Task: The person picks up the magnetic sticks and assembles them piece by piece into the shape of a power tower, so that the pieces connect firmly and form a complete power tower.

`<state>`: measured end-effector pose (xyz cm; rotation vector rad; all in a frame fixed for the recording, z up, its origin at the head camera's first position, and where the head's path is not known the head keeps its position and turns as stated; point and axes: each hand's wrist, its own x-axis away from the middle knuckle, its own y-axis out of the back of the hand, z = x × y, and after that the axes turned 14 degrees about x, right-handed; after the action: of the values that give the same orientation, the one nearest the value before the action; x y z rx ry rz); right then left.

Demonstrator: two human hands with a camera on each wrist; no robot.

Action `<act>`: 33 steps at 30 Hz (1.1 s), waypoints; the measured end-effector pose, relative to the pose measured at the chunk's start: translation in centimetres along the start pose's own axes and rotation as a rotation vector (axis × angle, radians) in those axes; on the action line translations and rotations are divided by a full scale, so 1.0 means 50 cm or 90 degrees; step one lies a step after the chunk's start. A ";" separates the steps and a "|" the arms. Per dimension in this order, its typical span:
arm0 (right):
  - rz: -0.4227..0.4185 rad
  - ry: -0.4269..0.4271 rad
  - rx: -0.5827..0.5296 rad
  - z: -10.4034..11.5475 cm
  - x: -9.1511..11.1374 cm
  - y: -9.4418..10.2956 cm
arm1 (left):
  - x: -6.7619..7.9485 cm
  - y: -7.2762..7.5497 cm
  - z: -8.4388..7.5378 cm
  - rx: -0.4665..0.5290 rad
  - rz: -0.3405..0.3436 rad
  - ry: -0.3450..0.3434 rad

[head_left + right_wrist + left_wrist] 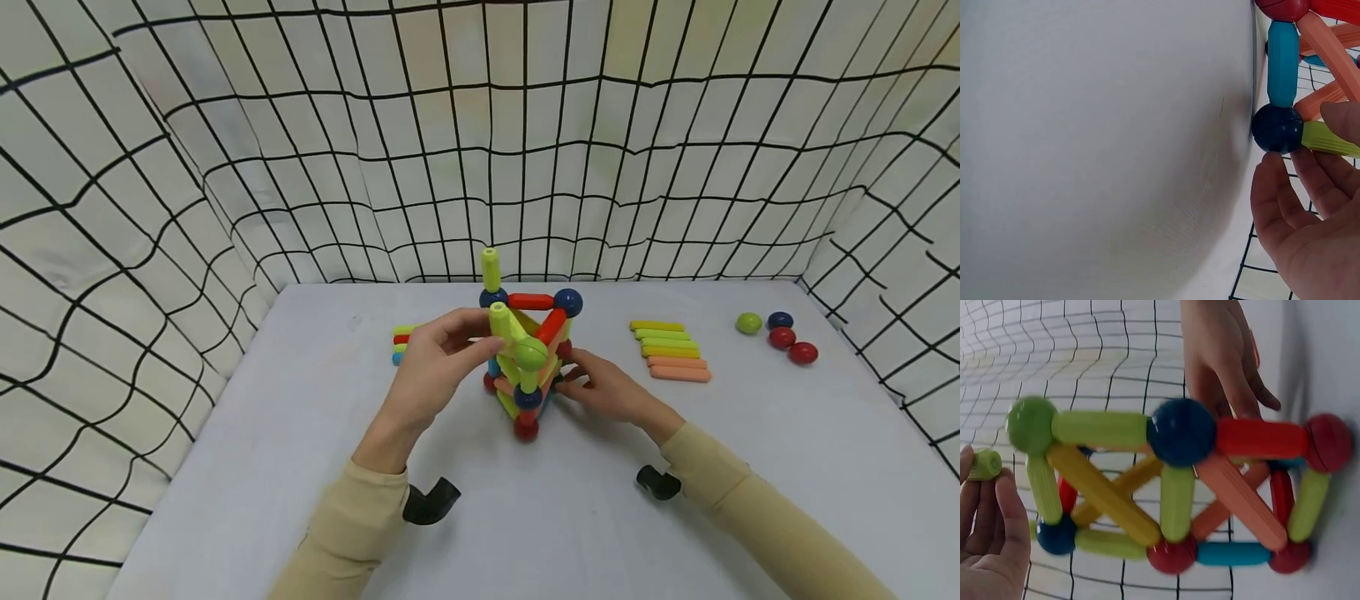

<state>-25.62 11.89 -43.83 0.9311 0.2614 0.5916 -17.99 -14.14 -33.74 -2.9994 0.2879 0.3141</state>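
A tower of magnetic building sticks and balls stands at the table's middle, in green, yellow, red, orange and blue. My left hand pinches a light green stick between thumb and fingers, beside the tower's upper green ball. Low on the tower's right side is my right hand. In the right wrist view, its fingertips touch a dark blue bottom ball, and thumb and fingers lie either side of a green stick. Another green stick stands upright on the back blue ball.
Right of the tower lies a row of yellow, green and orange sticks. Farther right are loose balls in green, blue and red. More sticks lie partly behind my left hand. Black netting over white walls surrounds the table.
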 end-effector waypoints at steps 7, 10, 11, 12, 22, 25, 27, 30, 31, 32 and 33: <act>0.000 0.000 -0.003 0.000 0.000 -0.003 | -0.015 -0.041 -0.001 -0.045 0.044 -0.050; -0.002 0.002 -0.004 0.002 0.001 -0.003 | -0.015 -0.043 0.001 -0.071 0.046 -0.064; -0.004 0.002 -0.004 0.002 0.001 -0.003 | -0.015 -0.043 0.002 -0.084 0.047 -0.074; -0.006 0.004 -0.004 0.002 0.001 -0.003 | -0.015 -0.043 0.003 -0.096 0.052 -0.084; -0.010 -0.006 -0.006 -0.010 0.000 -0.005 | -0.008 -0.053 0.008 -0.269 0.074 -0.217; -0.019 -0.004 -0.007 -0.011 0.004 -0.003 | -0.009 -0.049 0.006 -0.268 0.056 -0.233; -0.030 -0.004 -0.005 -0.013 0.007 -0.003 | -0.011 -0.043 0.006 -0.261 0.033 -0.236; -0.047 -0.003 -0.001 -0.015 0.011 -0.006 | -0.020 -0.034 0.009 -0.237 -0.003 -0.223; -0.052 -0.005 0.001 -0.015 0.012 -0.006 | -0.024 -0.031 0.010 -0.226 -0.013 -0.216; -0.055 -0.007 0.001 -0.016 0.013 -0.007 | -0.029 -0.028 0.012 -0.218 -0.023 -0.208; -0.057 -0.007 0.003 -0.016 0.014 -0.008 | -0.034 -0.024 0.014 -0.208 -0.031 -0.199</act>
<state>-25.26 12.65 -44.60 0.9222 0.2930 0.5042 -19.51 -12.58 -33.93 -3.1926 0.1447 0.8941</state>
